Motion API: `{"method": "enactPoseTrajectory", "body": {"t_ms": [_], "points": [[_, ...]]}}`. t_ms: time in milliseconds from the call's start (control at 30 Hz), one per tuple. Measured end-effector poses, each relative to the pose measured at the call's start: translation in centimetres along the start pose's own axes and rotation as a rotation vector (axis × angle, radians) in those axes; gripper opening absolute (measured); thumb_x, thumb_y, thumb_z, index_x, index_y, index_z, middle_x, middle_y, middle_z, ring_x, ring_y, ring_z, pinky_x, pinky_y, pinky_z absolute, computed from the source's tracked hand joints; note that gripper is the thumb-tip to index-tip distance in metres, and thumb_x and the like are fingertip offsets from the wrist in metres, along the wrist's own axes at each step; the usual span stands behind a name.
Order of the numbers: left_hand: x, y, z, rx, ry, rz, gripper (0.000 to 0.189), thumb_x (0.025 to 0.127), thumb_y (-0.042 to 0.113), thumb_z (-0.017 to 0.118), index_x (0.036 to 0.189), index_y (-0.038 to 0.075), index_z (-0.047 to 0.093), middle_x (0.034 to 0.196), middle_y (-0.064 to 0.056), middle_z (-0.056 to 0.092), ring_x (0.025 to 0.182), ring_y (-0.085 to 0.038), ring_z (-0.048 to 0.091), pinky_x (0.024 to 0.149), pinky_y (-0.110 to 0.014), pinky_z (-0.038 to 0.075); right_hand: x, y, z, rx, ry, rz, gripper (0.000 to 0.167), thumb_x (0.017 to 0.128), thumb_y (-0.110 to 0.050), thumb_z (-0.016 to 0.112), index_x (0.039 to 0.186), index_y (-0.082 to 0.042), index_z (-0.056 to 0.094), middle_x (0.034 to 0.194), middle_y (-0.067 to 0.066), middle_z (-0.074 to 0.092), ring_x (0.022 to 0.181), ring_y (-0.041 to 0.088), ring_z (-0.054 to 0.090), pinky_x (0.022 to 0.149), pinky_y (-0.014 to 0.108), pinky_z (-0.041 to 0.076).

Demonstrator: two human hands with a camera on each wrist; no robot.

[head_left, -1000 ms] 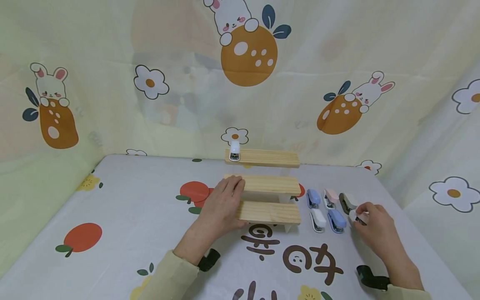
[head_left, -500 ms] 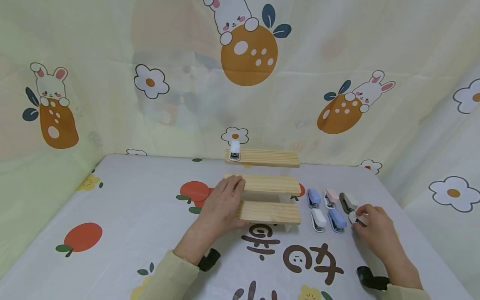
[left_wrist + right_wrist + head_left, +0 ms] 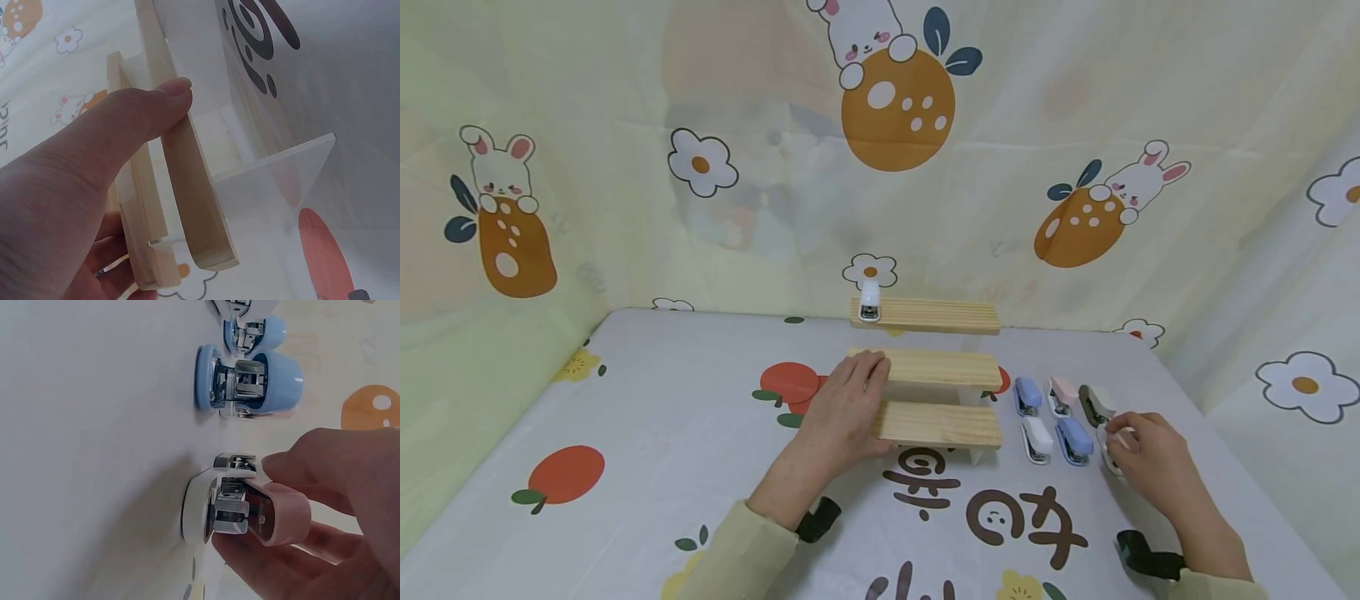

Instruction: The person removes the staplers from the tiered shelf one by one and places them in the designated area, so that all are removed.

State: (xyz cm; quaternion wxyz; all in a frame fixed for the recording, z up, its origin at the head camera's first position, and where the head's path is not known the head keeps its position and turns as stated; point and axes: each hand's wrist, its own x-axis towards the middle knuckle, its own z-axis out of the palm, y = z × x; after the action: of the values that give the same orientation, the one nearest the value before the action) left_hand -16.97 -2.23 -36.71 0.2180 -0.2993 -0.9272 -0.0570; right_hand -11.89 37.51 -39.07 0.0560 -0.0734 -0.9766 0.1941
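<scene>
My left hand grips the left end of a tiered wooden shelf. In the left wrist view its thumb lies on the edge of the front board, while the other fingers reach the board behind. My right hand pinches a small stapler with a pink top and white base, between thumb and fingers. It sits on the table at the near right end of a cluster of staplers, partly hidden by the hand in the head view. A white stapler stands on the top board's left end.
Beside the shelf are two blue staplers, a white one, a pink one and a grey-green one. Clear side panels support the boards. A patterned cloth covers the table and hangs behind it.
The stapler in my right hand has turned from slanted to roughly in line with its neighbours, its base now toward me. My left hand and the shelf have stayed put.
</scene>
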Motion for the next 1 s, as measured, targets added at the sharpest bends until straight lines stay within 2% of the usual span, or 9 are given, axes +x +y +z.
{"method": "enactPoseTrajectory", "body": {"t_ms": [400,533,733,1000], "points": [[0.0,0.0,-0.1,-0.001,0.014,0.001,0.104,0.058,0.051,0.092,0.138,0.002,0.049,0.14,-0.009,0.053,0.132,-0.023,0.048,0.116,-0.032,0.04,-0.6,-1.2,-0.7,0.032,0.051,-0.005,0.029,0.094,-0.015,0.055,0.115,0.004,0.063,0.126,0.036,0.047,0.1,0.049,0.054,0.069,0.05,0.056],[0.1,0.1,-0.1,-0.012,0.001,-0.004,0.105,0.057,0.051,0.092,0.139,0.002,0.049,0.141,-0.009,0.052,0.132,-0.023,0.048,0.116,-0.032,0.04,-0.7,-1.6,-1.1,0.028,0.091,-0.048,0.028,0.093,-0.013,0.058,0.114,0.004,0.064,0.125,0.036,0.048,0.099,0.051,0.055,0.072,0.057,0.056],[0.1,0.1,0.0,-0.021,-0.006,-0.006,0.106,0.057,0.051,0.093,0.14,0.002,0.048,0.141,-0.009,0.052,0.133,-0.024,0.047,0.115,-0.032,0.041,-0.6,-2.5,-1.4,0.018,0.178,-0.134,0.022,0.091,-0.009,0.063,0.109,0.003,0.066,0.121,0.034,0.052,0.097,0.05,0.057,0.072,0.059,0.057],[0.1,0.0,-0.1,-0.018,-0.009,-0.01,0.105,0.057,0.051,0.092,0.14,0.002,0.048,0.141,-0.009,0.052,0.132,-0.023,0.048,0.115,-0.032,0.042,0.1,-5.3,-2.9,0.066,0.256,-0.23,0.02,0.092,-0.009,0.062,0.11,0.001,0.065,0.123,0.029,0.054,0.104,0.048,0.056,0.081,0.065,0.054]]}}
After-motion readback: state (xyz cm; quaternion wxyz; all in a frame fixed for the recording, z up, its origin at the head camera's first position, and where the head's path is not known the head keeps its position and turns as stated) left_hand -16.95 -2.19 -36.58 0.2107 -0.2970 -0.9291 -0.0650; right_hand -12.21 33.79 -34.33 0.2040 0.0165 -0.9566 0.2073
